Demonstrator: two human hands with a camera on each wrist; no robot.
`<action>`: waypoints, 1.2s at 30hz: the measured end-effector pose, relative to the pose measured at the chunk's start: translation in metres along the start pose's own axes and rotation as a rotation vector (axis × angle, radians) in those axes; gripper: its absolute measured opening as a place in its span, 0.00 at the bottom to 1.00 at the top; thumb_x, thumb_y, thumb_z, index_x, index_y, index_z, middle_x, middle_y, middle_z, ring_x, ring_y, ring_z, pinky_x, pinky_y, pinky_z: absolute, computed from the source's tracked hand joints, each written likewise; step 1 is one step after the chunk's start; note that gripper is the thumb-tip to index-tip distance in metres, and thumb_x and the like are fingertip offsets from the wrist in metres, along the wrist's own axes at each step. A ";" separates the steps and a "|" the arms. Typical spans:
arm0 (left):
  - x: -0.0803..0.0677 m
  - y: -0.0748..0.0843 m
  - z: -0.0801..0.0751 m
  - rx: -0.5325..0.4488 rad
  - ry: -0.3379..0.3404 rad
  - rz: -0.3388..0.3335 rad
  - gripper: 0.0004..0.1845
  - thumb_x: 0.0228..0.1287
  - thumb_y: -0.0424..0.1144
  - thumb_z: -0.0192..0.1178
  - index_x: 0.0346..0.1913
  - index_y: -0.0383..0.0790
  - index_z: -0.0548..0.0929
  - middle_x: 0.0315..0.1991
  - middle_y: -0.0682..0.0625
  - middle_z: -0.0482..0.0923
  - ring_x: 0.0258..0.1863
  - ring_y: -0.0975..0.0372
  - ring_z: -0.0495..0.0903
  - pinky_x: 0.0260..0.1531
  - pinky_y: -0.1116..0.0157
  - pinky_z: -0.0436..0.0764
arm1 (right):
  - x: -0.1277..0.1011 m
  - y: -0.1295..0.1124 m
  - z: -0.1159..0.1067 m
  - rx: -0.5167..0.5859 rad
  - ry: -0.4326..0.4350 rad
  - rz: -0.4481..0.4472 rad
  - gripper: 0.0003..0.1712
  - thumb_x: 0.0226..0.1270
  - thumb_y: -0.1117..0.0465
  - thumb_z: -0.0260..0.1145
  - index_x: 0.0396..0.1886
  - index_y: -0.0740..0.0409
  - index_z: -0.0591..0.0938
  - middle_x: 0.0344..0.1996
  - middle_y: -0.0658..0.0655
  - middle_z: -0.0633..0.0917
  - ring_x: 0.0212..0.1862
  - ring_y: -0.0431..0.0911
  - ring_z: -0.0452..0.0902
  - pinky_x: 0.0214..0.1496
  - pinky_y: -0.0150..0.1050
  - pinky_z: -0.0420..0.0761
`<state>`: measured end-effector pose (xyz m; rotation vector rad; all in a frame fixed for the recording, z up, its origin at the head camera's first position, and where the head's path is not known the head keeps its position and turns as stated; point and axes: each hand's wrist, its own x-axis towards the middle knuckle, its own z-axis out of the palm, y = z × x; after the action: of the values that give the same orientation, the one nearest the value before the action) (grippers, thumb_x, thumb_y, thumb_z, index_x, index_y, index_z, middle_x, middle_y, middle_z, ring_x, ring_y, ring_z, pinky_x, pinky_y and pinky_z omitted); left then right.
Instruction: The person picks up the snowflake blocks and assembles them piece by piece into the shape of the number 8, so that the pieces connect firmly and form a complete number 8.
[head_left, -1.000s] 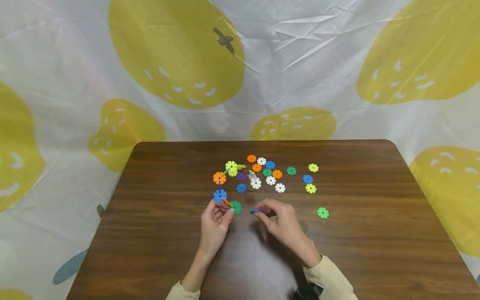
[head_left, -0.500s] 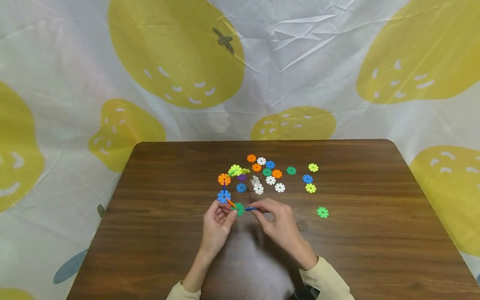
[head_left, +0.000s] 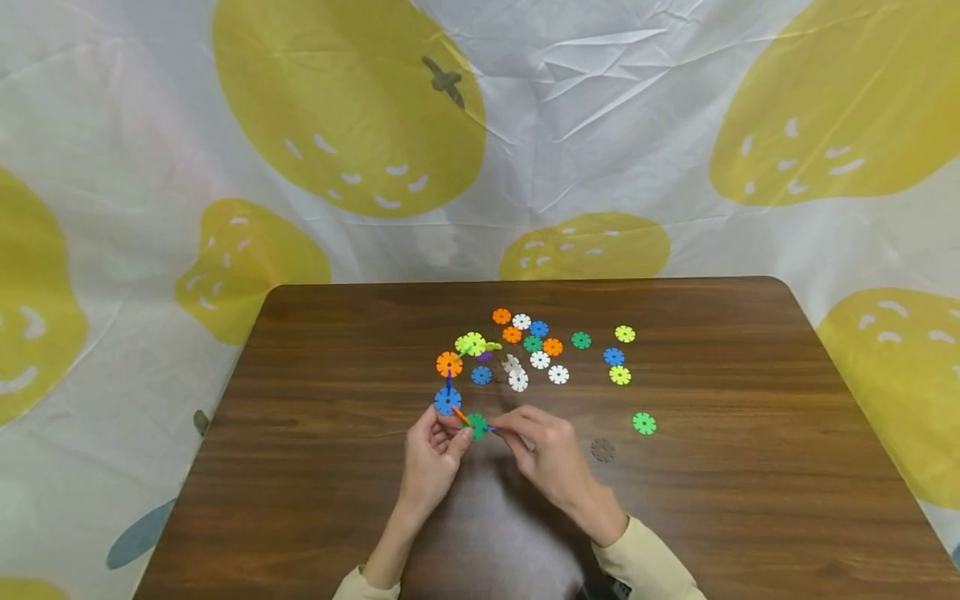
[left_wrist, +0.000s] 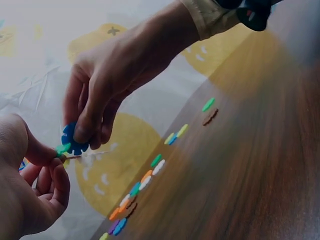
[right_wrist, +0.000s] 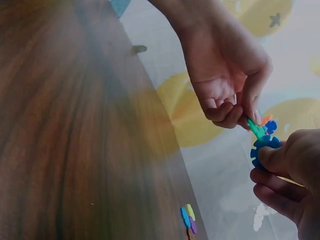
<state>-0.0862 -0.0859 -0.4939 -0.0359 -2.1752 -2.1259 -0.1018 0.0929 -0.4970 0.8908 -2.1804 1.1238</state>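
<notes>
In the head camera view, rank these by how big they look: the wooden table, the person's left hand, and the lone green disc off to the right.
1. Wooden table, by far the largest.
2. Left hand.
3. Lone green disc, the smallest.
All three lie at table level, so nearness hardly skews the order.

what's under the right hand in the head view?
The right hand pinches a blue disc against the green disc held by the left hand. Tabletop beneath the palm is covered.

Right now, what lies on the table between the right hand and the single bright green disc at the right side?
In the head view, one dark brown disc lies between the right hand and the bright green disc; otherwise the wooden table is bare there.
</notes>
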 end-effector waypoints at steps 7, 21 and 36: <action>-0.002 0.001 0.000 -0.002 -0.015 -0.050 0.07 0.58 0.17 0.63 0.34 0.19 0.74 0.27 0.44 0.77 0.25 0.69 0.78 0.26 0.76 0.81 | -0.002 0.000 -0.002 0.042 -0.002 -0.048 0.11 0.51 0.76 0.75 0.36 0.66 0.89 0.31 0.59 0.90 0.31 0.46 0.88 0.38 0.24 0.84; -0.005 -0.005 -0.007 -0.057 0.015 -0.025 0.10 0.62 0.19 0.61 0.43 0.18 0.73 0.34 0.42 0.77 0.32 0.67 0.80 0.35 0.75 0.83 | -0.005 0.014 -0.005 0.077 -0.062 0.125 0.25 0.52 0.73 0.79 0.52 0.64 0.86 0.39 0.61 0.91 0.35 0.47 0.90 0.40 0.33 0.88; -0.008 -0.006 -0.009 -0.130 0.040 -0.013 0.11 0.65 0.18 0.58 0.47 0.16 0.70 0.36 0.48 0.78 0.33 0.67 0.81 0.37 0.71 0.85 | 0.004 0.075 -0.034 -0.308 -0.262 0.404 0.28 0.57 0.67 0.76 0.57 0.71 0.80 0.52 0.70 0.83 0.54 0.64 0.81 0.59 0.58 0.80</action>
<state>-0.0788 -0.0942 -0.4999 0.0103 -2.0188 -2.2514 -0.1554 0.1531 -0.5140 0.4949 -2.7428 0.8383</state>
